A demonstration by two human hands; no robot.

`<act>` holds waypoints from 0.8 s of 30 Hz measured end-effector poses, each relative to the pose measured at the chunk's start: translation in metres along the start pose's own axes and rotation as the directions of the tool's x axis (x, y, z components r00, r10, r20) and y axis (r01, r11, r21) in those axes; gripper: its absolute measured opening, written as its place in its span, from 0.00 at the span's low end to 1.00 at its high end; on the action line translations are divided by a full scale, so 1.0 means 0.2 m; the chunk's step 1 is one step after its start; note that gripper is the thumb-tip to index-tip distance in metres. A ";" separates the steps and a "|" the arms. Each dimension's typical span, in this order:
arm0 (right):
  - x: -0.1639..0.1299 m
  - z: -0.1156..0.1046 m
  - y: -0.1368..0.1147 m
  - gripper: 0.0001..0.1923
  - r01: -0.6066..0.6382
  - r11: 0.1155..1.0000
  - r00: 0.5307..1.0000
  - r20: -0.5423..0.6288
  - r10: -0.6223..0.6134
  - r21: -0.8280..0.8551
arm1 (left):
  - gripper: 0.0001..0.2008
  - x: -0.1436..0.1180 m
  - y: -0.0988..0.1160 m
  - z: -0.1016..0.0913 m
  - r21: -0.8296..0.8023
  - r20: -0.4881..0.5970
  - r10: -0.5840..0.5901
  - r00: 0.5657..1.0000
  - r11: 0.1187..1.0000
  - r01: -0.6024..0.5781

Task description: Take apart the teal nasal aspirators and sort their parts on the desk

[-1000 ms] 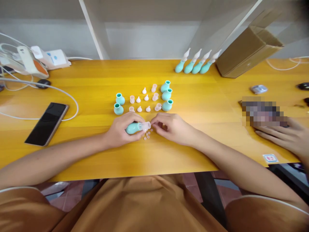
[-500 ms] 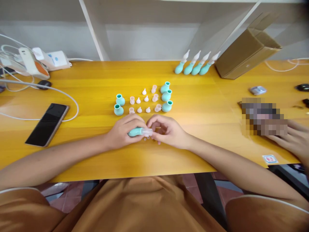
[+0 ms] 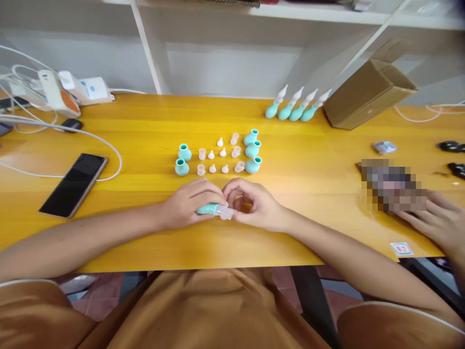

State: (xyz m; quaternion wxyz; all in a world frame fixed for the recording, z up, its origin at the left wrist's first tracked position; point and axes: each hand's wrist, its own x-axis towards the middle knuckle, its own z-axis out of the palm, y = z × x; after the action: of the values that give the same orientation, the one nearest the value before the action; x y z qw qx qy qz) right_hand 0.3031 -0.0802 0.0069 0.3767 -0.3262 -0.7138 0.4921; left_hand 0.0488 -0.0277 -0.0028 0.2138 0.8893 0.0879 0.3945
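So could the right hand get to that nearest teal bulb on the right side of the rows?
Probably yes. The right hand lies just in front of that teal bulb, with only bare table between, though its fingers now pinch a clear piece.

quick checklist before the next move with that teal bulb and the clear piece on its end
1. Left hand grips the teal bulb: ok.
2. Right hand has its fingers on the clear collar at the bulb's mouth: ok.
3. Collar seated fully and straight on the bulb: cannot tell, the fingers hide the joint.
4. White tips within reach, lying in rows behind the hands: ok.
5. Other person's hand at the table's right edge is apart from the work: ok.
6. Tiny loose parts under the hands: cannot tell, hidden.
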 end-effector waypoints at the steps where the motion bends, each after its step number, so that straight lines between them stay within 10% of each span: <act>1: 0.00 0.00 -0.01 0.14 0.000 1.000 1.000 0.003 0.000 -0.006 | 0.11 0.00 0.00 0.00 -0.022 -0.014 0.015 1.000 1.000 -0.015; 19: 0.09 -0.09 -0.15 0.05 0.205 0.924 0.952 0.284 -0.112 -0.322 | 0.05 0.00 0.01 -0.01 0.002 -0.080 0.105 0.991 0.994 -0.106; 24: 0.10 -0.08 -0.19 0.04 0.204 0.892 0.970 0.206 -0.129 -0.403 | 0.07 -0.01 0.00 0.00 -0.022 -0.140 0.067 0.988 0.997 -0.071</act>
State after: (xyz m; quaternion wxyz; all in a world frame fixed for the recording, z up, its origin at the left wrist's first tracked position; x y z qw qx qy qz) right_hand 0.3033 -0.0676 0.0508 0.2748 -0.2930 -0.8586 0.3186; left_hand 0.0475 -0.0287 -0.0030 0.2053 0.8592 0.0666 0.4640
